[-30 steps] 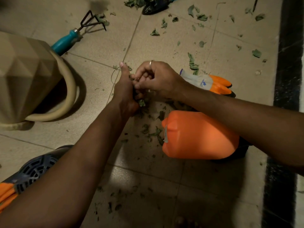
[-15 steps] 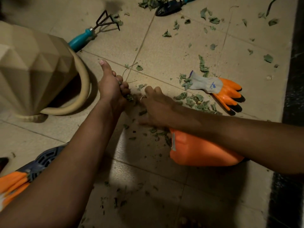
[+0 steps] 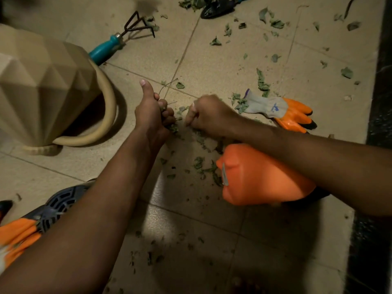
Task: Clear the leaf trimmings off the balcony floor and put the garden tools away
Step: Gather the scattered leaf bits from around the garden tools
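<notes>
Crouched over a tiled floor (image 3: 212,66) strewn wide with trimmings (image 3: 263,82), thickest between the hands and thinning toward the far tiles. Faced a faceted pot (image 3: 42,85) at the left, an orange jug (image 3: 261,177) lying under the right forearm, a glove (image 3: 282,111) just beyond it, then a rake (image 3: 118,43) near the pot and a trowel (image 3: 216,8) at the top edge, neither yet put away. Clenched the left grip (image 3: 151,115) tight round a wad of leaves, thumb up, stems poking out above. Set the right grip (image 3: 209,115) just beside it, knuckles up, fingers curled down to the floor; could not tell of any catch beneath. Judged the fist near full: risked shedding crumbs from its underside on stuffing in more, and risked sweeping bits under the jug and out of sight.
</notes>
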Available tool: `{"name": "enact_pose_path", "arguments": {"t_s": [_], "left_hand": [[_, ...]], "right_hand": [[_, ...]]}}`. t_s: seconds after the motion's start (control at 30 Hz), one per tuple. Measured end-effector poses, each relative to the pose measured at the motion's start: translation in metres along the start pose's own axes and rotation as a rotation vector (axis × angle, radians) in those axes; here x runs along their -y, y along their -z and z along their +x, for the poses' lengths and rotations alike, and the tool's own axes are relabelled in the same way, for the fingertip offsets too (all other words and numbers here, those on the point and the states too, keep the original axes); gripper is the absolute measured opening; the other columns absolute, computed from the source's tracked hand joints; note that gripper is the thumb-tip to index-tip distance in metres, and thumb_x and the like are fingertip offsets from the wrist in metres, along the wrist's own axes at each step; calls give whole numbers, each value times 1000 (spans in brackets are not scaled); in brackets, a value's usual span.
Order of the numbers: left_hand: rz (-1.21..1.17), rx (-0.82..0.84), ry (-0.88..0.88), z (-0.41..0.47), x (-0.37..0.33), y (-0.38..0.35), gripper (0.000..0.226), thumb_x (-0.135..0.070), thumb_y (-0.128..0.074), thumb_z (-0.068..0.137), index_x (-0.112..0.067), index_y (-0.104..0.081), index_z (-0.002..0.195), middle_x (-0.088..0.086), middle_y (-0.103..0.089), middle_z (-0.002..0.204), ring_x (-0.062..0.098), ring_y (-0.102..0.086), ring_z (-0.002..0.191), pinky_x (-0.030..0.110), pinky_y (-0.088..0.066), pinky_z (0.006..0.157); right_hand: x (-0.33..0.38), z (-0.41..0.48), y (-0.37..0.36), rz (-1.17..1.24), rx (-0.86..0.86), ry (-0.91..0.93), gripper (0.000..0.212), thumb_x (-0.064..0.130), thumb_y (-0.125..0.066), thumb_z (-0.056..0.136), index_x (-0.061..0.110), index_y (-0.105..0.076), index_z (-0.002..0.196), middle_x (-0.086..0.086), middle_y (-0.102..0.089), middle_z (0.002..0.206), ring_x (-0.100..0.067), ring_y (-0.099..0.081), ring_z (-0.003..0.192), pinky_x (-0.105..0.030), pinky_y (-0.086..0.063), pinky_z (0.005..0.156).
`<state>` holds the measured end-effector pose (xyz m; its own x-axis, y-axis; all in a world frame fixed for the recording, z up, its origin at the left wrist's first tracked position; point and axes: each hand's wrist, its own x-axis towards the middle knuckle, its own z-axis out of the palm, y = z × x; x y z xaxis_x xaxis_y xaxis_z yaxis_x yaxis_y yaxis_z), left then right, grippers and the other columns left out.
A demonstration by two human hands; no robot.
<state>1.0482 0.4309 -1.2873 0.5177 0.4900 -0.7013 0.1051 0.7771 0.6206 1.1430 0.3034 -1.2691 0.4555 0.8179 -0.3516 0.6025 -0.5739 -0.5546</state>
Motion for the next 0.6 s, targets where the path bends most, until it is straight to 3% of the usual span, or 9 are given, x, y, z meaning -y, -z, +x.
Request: {"name": "enact_pose_path", "arguments": {"t_s": [0.07,0.13,0.23,0.3,0.37,0.43,0.53,0.6], "left_hand": [[24,14,9,-2,5,-7,45,-64,-45,101,-24,-42,80,-7,-35,61,9,-31,47,23,-24,43],[22,45,32,-7,12,-15,45,-62,-45,102,-21,-46,83,-6,-38,61,9,-35,46,21,-27,41],[-15,210,116,-19,18,-34,63,-61,-34,105,-7,-66,110,6,-67,80,14,-64,58,23,-48,50],[-70,292,152,-26,22,-46,72,-61,-28,106,-5,-71,118,14,-76,100,22,-75,85,32,-59,75],[-145,299,187,-30,25,-54,71,-60,-29,107,-6,-75,108,16,-77,102,26,-76,94,39,-58,92],[-167,323,239,-31,27,-59,73,-61,-29,106,-4,-74,109,17,-76,102,28,-76,92,39,-59,88],[-77,350,288,-36,28,-65,81,-69,-28,103,-2,-72,115,19,-76,104,30,-77,92,39,-62,74],[-19,374,301,-38,30,-68,87,-73,-27,100,-1,-69,124,19,-75,110,30,-76,96,40,-62,73]], "right_hand": [[-1,0,16,262,-91,-82,16,6,-77,80,13,-80,93,1,-77,86,-8,-71,74,-16,-55,67],[1,-4,26,496,-189,-98,16,3,-80,80,9,-78,94,-2,-76,81,-8,-70,70,-19,-57,65],[8,-8,31,637,-261,-53,13,1,-80,80,10,-77,90,-4,-75,82,-7,-70,70,-21,-57,64],[9,-9,27,577,-276,-15,13,3,-77,82,16,-77,87,0,-76,82,-6,-71,72,-20,-55,64],[6,-9,25,458,-299,25,18,6,-74,80,23,-78,85,11,-75,82,-1,-70,76,-22,-56,70],[1,-10,28,377,-286,30,23,9,-72,78,31,-78,82,17,-73,81,1,-70,79,-24,-57,76],[-11,-14,34,311,-240,36,20,10,-71,79,24,-82,89,21,-72,81,5,-67,78,-19,-54,77],[-17,-16,32,206,-259,86,20,14,-70,79,24,-82,92,18,-67,87,2,-61,84,-19,-47,83]]}}
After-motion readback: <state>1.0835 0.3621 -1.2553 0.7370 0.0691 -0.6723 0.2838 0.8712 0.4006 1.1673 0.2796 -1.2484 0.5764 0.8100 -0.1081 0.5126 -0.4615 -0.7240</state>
